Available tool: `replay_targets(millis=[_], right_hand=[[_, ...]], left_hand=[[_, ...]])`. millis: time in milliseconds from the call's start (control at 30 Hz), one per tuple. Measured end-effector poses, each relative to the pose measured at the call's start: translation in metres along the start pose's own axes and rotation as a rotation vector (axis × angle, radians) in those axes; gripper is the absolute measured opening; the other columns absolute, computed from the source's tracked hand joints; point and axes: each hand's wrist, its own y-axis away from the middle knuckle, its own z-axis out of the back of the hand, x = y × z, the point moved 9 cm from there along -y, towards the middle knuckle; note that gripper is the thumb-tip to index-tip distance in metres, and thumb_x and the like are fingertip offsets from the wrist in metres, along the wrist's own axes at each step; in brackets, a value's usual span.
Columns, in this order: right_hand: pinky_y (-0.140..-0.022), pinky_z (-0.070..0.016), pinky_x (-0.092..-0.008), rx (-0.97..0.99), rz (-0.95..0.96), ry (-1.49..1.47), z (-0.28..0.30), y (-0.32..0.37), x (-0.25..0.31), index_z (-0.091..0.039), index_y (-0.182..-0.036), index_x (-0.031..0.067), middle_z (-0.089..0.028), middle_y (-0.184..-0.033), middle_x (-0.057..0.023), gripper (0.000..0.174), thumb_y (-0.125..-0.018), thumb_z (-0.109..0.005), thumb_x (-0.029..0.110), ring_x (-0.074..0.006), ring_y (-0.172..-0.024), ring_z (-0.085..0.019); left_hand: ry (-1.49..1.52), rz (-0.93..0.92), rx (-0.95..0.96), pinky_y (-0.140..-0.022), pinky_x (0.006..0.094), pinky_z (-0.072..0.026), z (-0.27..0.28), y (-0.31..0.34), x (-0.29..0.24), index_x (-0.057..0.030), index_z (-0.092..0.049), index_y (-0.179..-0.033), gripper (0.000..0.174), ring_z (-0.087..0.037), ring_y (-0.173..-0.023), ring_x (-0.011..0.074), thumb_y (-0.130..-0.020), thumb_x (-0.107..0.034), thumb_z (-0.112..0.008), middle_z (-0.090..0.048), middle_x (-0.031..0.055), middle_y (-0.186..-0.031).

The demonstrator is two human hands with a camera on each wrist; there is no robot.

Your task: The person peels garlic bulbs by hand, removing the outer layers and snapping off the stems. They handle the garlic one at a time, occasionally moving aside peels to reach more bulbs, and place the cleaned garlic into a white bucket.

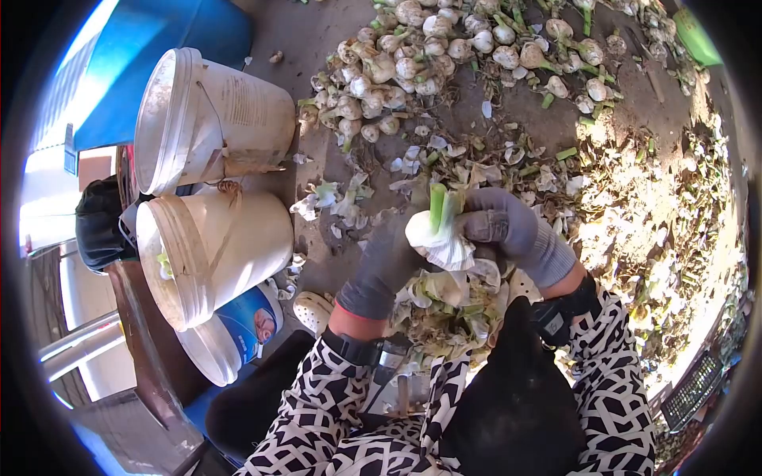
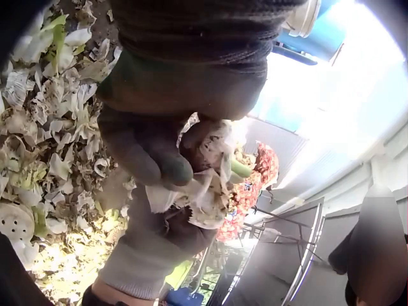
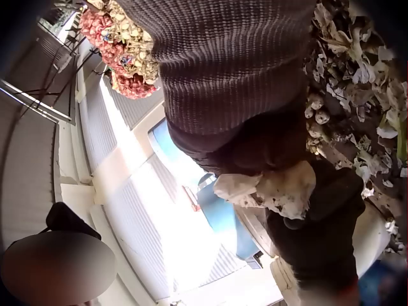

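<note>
Both gloved hands hold one white bulb [image 1: 438, 238] with a cut green stalk [image 1: 437, 203] and loose papery skin, just above the lap. My left hand [image 1: 390, 258] grips it from the left, fingers curled round it. My right hand [image 1: 498, 224] grips it from the right. In the left wrist view the left fingers [image 2: 148, 152] wrap the bulb [image 2: 207, 185]. In the right wrist view the bulb's white skin [image 3: 280, 188] shows below the right glove [image 3: 255, 95].
A heap of unpeeled bulbs [image 1: 444, 55] lies on the ground ahead. Peelings and green stalk bits [image 1: 635, 206] cover the ground to the right and the lap. Three white buckets [image 1: 214, 230] stand at the left, beside a blue container [image 1: 151, 55].
</note>
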Motion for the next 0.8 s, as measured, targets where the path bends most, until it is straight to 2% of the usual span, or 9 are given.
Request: replay_targets(millis=[67,133,233,300,367,533,633,733,800], right_hand=[[-0.067,-0.0488,-0.0232,0.047,-0.003,-0.202,0.002,-0.006,0.002,-0.059,-0.116,-0.0034,-0.065,-0.093,-0.0078,0.032,-0.089,-0.063,0.014,-0.0123,-0.077,-0.062],[-0.049,-0.0444,-0.0173,-0.014,0.006,-0.175,0.004,-0.012,0.003,-0.061,-0.112,-0.0022,-0.064,-0.080,-0.0027,0.031,-0.089,-0.064,0.019,-0.0059,-0.059,-0.059],[-0.042,-0.0419,-0.0185,-0.188,-0.034,0.318,0.010,-0.004,0.007,-0.060,-0.113,-0.0002,-0.061,-0.071,-0.0007,0.028,-0.092,-0.060,0.018,-0.0060,-0.051,-0.056],[-0.038,-0.0393,-0.0201,-0.104,-0.116,0.282,0.000,-0.004,0.001,-0.060,-0.114,0.0016,-0.060,-0.066,0.0000,0.028,-0.094,-0.058,0.020,-0.0056,-0.045,-0.053],[-0.038,-0.0404,-0.0201,-0.107,-0.075,0.285,-0.002,-0.005,-0.002,-0.060,-0.113,0.0003,-0.061,-0.068,-0.0003,0.028,-0.092,-0.060,0.020,-0.0051,-0.046,-0.053],[-0.041,-0.0446,-0.0196,-0.255,0.019,0.056,0.031,0.002,-0.030,-0.059,-0.111,-0.0028,-0.064,-0.074,-0.0013,0.032,-0.090,-0.062,0.020,-0.0058,-0.047,-0.055],[-0.042,-0.0472,-0.0210,-0.296,0.028,0.022,0.043,0.021,-0.021,-0.060,-0.105,-0.0030,-0.065,-0.074,-0.0044,0.028,-0.091,-0.060,0.021,-0.0070,-0.046,-0.057],[-0.042,-0.0483,-0.0223,-0.370,0.149,-0.162,0.066,0.041,-0.007,-0.060,-0.102,-0.0027,-0.066,-0.074,-0.0088,0.028,-0.091,-0.060,0.022,-0.0105,-0.044,-0.058],[-0.046,-0.0511,-0.0274,-0.203,-0.202,0.528,0.059,0.051,-0.036,-0.062,-0.101,0.0034,-0.066,-0.071,-0.0083,0.024,-0.088,-0.062,0.023,-0.0168,-0.047,-0.060]], left_hand=[[-0.095,-0.026,0.054,-0.079,0.0384,-0.0514,-0.001,-0.002,-0.002,-0.0031,-0.056,-0.116,0.044,-0.064,-0.088,0.0343,-0.077,-0.013,-0.072,-0.065,0.0137,-0.092],[0.913,0.614,-0.418,-0.084,0.0383,-0.0495,0.004,0.010,0.051,-0.0038,-0.054,-0.119,0.032,-0.062,-0.095,0.0312,-0.089,-0.012,-0.061,-0.064,0.0131,-0.099],[0.594,0.309,-0.382,-0.085,0.0360,-0.0481,0.012,0.021,-0.007,-0.0029,-0.051,-0.122,0.027,-0.059,-0.101,0.0230,-0.098,-0.013,-0.050,-0.060,0.0110,-0.108],[-0.230,-0.049,-0.297,-0.087,0.0344,-0.0472,0.026,0.013,-0.053,-0.0015,-0.050,-0.123,0.030,-0.055,-0.104,0.0167,-0.099,-0.019,-0.051,-0.057,0.0078,-0.114],[0.937,0.392,-0.317,-0.086,0.0324,-0.0479,0.007,0.018,-0.023,-0.0009,-0.051,-0.121,0.032,-0.057,-0.100,0.0157,-0.096,-0.021,-0.055,-0.058,0.0068,-0.110],[1.691,0.459,-0.419,-0.084,0.0288,-0.0503,-0.013,0.021,0.026,-0.0035,-0.051,-0.118,0.031,-0.062,-0.094,0.0167,-0.094,-0.022,-0.059,-0.060,0.0074,-0.109],[1.075,0.238,-0.382,-0.101,0.0461,-0.0401,0.010,0.010,0.021,-0.0084,-0.060,-0.113,0.032,-0.053,-0.115,0.0293,-0.095,-0.034,-0.055,-0.057,0.0158,-0.126],[1.702,0.381,-0.353,-0.109,0.0530,-0.0284,0.007,0.015,0.032,-0.0108,-0.057,-0.123,0.042,-0.043,-0.129,0.0307,-0.096,-0.042,-0.048,-0.050,0.0112,-0.138],[1.760,0.320,-0.318,-0.111,0.0529,-0.0246,0.010,0.012,0.034,-0.0072,-0.048,-0.135,0.053,-0.039,-0.132,0.0322,-0.095,-0.042,-0.047,-0.045,0.0127,-0.142]])
